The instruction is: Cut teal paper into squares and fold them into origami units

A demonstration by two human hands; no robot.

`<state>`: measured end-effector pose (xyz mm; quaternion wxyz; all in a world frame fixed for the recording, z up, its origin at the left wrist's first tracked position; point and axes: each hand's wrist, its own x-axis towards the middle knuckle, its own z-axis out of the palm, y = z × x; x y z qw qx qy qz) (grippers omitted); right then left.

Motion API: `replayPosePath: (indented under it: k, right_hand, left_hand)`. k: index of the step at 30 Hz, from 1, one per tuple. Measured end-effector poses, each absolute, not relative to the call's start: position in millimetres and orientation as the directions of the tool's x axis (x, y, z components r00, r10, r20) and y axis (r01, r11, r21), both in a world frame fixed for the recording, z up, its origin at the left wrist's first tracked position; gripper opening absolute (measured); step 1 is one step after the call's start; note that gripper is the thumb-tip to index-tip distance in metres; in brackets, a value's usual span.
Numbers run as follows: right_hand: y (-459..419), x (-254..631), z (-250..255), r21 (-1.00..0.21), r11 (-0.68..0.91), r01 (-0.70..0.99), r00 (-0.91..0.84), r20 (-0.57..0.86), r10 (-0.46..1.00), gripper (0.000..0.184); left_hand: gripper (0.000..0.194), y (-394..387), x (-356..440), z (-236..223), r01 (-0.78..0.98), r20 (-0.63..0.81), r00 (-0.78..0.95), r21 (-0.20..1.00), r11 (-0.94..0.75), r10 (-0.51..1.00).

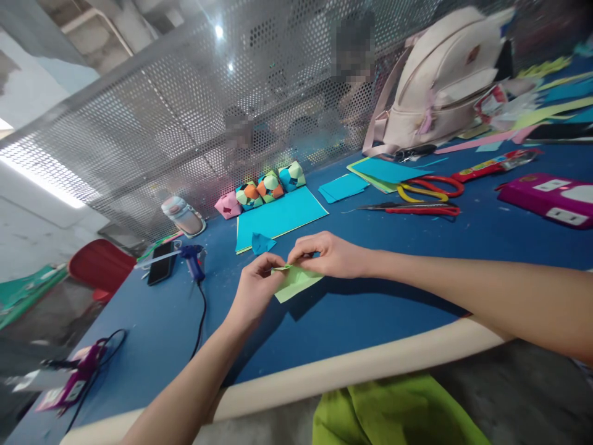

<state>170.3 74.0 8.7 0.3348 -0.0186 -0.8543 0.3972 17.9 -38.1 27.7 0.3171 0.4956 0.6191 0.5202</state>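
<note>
Both my hands meet over the blue table [352, 309], pinching a light green sheet of paper [296, 282] folded along its upper edge. My left hand [256, 286] grips the paper's left end with closed fingers. My right hand [324, 254] pinches the fold from above, fingers pressed together. The paper hangs just above the tabletop. A small folded blue paper piece [262, 243] lies just beyond my hands, in front of a large cyan sheet [278, 217].
Several folded multicolour paper balls [264, 187] line the perforated metal screen [194, 105]. A glue gun [193, 258], phone [160, 262] and bottle [183, 216] lie left. Scissors [424, 199], a magenta box [549, 199], blue sheets [365, 176] and a pink backpack [445, 74] sit right. People sit behind the screen.
</note>
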Motion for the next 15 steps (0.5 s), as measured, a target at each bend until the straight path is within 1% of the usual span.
replayPosePath:
  k: [4, 8, 11, 15]
  right_hand:
    - [72.6, 171.4, 8.4, -0.601, 0.754, -0.265, -0.736, 0.631, 0.244, 0.022]
    - [71.5, 173.0, 8.9, -0.46, 0.84, -0.287, -0.689, 0.709, 0.152, 0.022]
    - [71.7, 173.7, 9.2, -0.372, 0.88, -0.296, -0.669, 0.738, 0.087, 0.021]
    - [73.1, 174.4, 7.7, -0.299, 0.908, -0.293, -0.65, 0.759, 0.04, 0.02]
  left_hand:
    - [0.007, -39.2, 18.2, 28.8, 0.263, 0.104, -0.304, 0.965, -0.021, 0.947]
    - [0.008, -39.6, 15.2, 26.1, 0.229, 0.077, -0.291, 0.973, -0.009, 0.954]
    - [0.01, -39.1, 12.8, 24.5, 0.205, 0.076, -0.284, 0.979, -0.016, 0.956]
    - [0.016, -39.0, 13.2, 27.4, 0.128, 0.028, -0.27, 0.992, 0.007, 0.962]
